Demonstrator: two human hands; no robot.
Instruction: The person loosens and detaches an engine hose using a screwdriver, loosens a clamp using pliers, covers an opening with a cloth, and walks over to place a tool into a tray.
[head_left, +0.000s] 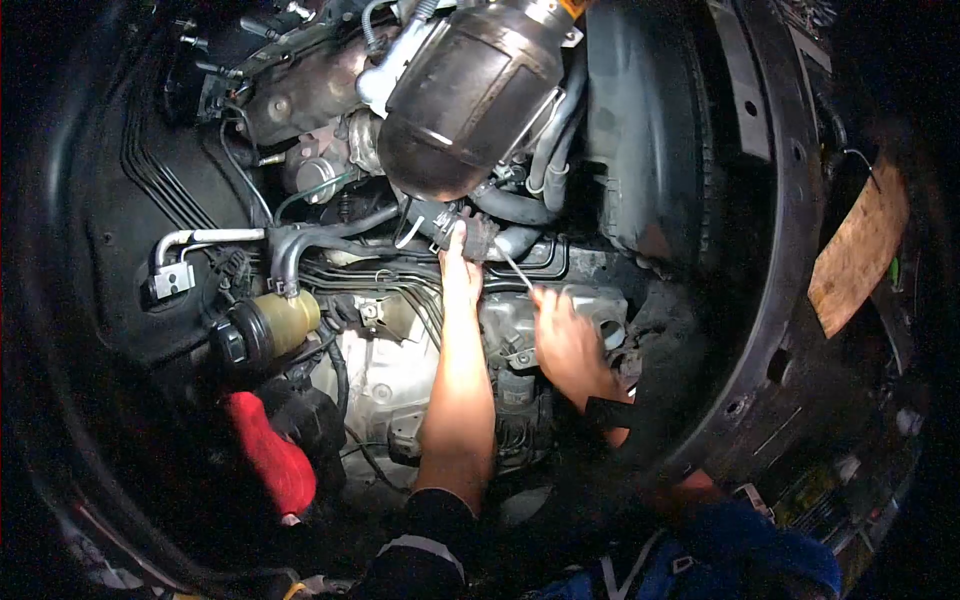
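Observation:
In the middle of the engine bay, my left hand [460, 262] is wrapped around a dark ribbed hose section [483, 238], thumb on top and the other fingers mostly hidden. My right hand [566, 338] is closed on a slim metal tool [517, 270], whose handle is hidden in the fist. The tool's thin shaft points up and left, its tip at the joint between the ribbed section and a grey hose [518, 243]. I cannot tell exactly what the tip touches. A large dark metal canister [470, 105] sits just above the left hand.
At left stands a yellowed fluid reservoir [290, 315] with a black cap [233, 345]. A red object [270, 455] lies lower left. Several thin metal lines [400, 285] run behind my hands. The bay's edge [765, 330] curves along the right, with a brown board [858, 250] beyond.

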